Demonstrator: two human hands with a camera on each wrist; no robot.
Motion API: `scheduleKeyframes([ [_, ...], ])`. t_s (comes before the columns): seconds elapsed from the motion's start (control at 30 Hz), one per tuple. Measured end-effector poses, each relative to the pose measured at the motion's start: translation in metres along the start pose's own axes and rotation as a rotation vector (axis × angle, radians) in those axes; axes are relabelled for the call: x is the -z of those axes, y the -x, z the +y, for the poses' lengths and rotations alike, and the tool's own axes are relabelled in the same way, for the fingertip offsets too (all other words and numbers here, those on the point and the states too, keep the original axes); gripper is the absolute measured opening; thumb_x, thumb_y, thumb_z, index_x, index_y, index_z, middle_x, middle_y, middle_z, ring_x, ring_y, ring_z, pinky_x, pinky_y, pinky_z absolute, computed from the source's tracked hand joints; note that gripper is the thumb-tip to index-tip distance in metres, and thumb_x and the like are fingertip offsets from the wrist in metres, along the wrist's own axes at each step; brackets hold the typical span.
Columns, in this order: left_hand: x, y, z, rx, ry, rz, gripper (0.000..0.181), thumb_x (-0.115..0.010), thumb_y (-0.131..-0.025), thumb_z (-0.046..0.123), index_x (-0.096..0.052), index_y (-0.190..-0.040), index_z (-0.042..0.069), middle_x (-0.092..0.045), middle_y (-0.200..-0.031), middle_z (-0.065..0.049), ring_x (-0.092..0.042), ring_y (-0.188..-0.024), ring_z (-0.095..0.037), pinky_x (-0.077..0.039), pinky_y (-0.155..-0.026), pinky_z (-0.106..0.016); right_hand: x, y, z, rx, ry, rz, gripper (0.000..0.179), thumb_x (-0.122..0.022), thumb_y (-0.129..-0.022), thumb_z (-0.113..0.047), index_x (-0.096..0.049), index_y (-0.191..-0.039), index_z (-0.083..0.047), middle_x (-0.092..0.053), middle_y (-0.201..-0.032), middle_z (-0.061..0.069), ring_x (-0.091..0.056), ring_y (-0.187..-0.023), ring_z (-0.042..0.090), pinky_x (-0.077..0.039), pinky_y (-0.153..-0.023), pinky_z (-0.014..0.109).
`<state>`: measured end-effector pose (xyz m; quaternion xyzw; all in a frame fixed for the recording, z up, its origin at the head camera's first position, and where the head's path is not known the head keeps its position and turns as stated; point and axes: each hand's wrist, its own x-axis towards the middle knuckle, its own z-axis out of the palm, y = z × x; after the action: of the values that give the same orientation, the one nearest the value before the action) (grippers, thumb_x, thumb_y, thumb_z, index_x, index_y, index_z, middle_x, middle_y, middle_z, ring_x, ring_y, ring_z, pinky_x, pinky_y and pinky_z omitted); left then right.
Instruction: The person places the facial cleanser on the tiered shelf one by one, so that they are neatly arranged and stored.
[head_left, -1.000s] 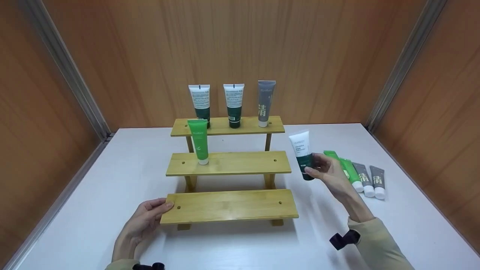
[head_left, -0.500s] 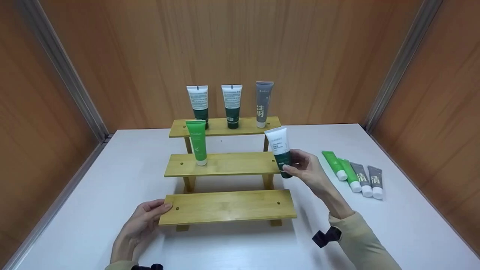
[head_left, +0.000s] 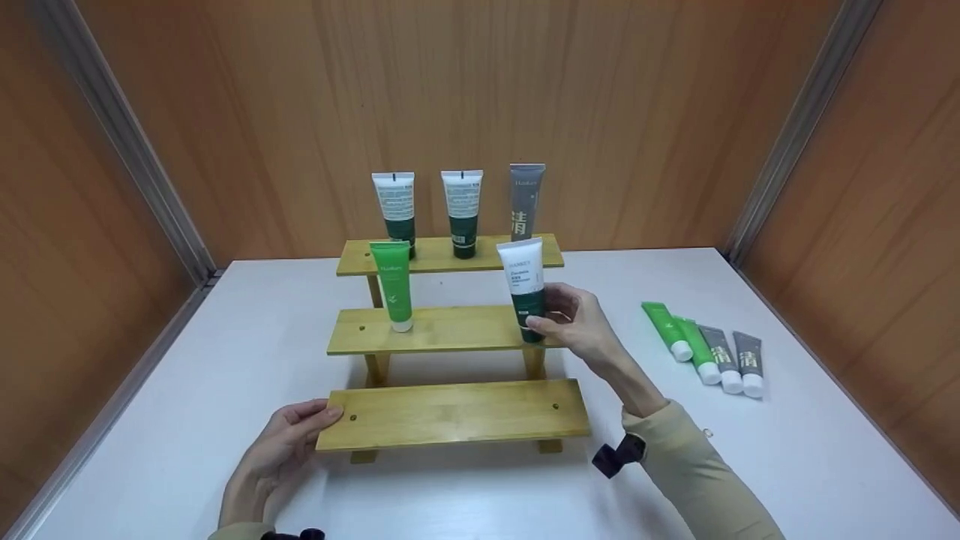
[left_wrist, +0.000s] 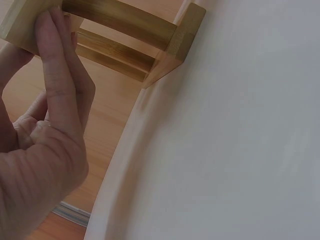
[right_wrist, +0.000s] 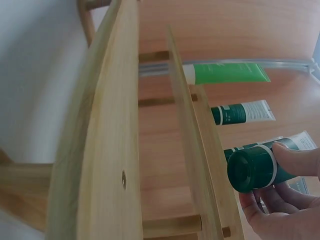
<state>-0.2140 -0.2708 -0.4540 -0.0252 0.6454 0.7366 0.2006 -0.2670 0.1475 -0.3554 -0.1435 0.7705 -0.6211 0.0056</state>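
Note:
My right hand [head_left: 581, 322] pinches a white and dark-green squeeze tube [head_left: 523, 277] between thumb and fingers. The tube stands nearly upright, cap down, over the right part of the middle shelf [head_left: 465, 330] of a three-step wooden stand. In the right wrist view its green cap [right_wrist: 245, 170] shows a small gap from the shelf. My left hand [head_left: 281, 442] holds the left end of the lowest shelf [head_left: 457, 412], thumb on top; in the left wrist view its fingers [left_wrist: 57, 85] press against the wood. A green tube [head_left: 394, 285] stands at the middle shelf's left.
On the top shelf [head_left: 427, 262] stand two white and dark-green tubes [head_left: 463, 214] and a grey tube [head_left: 526, 199], partly hidden by the held one. Two green tubes [head_left: 666, 330] and two grey tubes [head_left: 748, 364] lie on the white table [head_left: 675, 465] at right. Wooden panels enclose the table.
My right hand has carried the white and dark-green tube leftward from beside the stand to over the middle shelf, and the tube has become more upright. The left hand keeps its hold.

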Motion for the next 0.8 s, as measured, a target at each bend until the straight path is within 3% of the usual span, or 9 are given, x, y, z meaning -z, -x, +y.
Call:
scheduleKeyframes([
  [0.17, 0.001, 0.0, -0.001, -0.02, -0.023, -0.013, 0.048, -0.063, -0.1, 0.021, -0.051, -0.139, -0.004, -0.076, -0.108, 0.002, -0.074, -0.098, -0.01, -0.06, -0.086, -0.02, -0.008, -0.008, -0.004, -0.005, 0.006, -0.008, 0.055, -0.073, -0.091, -0.006, -0.051, -0.141, 0.001, -0.06, -0.136, 0.022, -0.059, -0.124, 0.031, -0.043, -0.118, 0.048],
  [0.8, 0.0, -0.001, -0.001, 0.005, -0.002, 0.025, 0.034, -0.065, -0.099, 0.02, -0.061, -0.128, 0.003, -0.076, -0.105, 0.002, -0.074, -0.096, -0.009, -0.06, -0.084, -0.019, -0.038, -0.037, -0.001, 0.041, 0.046, -0.048, 0.053, -0.078, -0.084, -0.003, -0.06, -0.134, 0.0, -0.064, -0.133, 0.019, -0.063, -0.121, 0.031, -0.05, -0.111, 0.045],
])
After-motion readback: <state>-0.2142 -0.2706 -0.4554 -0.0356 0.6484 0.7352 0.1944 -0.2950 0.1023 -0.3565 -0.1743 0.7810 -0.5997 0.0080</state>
